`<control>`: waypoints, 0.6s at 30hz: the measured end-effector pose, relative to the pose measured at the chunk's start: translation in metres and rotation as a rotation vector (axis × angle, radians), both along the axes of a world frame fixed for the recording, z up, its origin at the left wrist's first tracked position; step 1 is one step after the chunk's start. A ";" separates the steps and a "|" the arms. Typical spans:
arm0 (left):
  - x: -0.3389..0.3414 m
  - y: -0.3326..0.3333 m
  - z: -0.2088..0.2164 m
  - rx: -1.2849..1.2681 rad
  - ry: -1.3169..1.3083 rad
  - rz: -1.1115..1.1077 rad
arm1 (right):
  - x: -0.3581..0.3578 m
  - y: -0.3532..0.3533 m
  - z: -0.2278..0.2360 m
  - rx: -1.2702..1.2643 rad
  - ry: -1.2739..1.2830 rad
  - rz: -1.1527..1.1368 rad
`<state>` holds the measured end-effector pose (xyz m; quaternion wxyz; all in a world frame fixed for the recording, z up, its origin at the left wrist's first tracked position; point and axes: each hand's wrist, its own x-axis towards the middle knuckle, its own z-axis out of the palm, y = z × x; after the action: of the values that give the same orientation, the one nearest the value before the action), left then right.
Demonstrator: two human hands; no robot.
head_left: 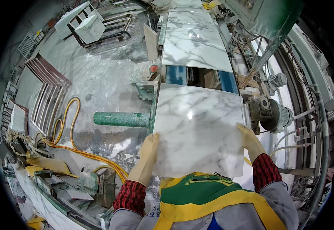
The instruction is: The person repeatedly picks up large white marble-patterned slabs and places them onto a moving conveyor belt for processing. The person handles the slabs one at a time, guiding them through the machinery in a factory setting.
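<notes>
White marbled slab, grey-veined, glossy, flat-faced

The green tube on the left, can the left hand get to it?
Probably yes: nothing visible blocks the left hand from the nearby green tube, though it would have to leave the marble slab.

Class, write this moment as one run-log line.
left hand: at left edge of near slab | right hand: at its right edge | far slab: across a gap

Both gloved hands well apart — arms forward.
</notes>
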<state>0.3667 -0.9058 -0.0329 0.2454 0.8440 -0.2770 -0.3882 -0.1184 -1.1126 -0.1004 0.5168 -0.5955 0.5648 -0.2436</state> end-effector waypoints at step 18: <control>0.011 -0.037 -0.041 -0.314 -0.096 -0.126 | 0.032 0.100 0.059 0.563 -0.223 -0.380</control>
<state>0.3774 -0.9432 -0.0737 0.3359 0.7938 -0.3979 -0.3141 -0.0861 -1.0126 -0.0416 0.6646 -0.2840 0.6504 -0.2336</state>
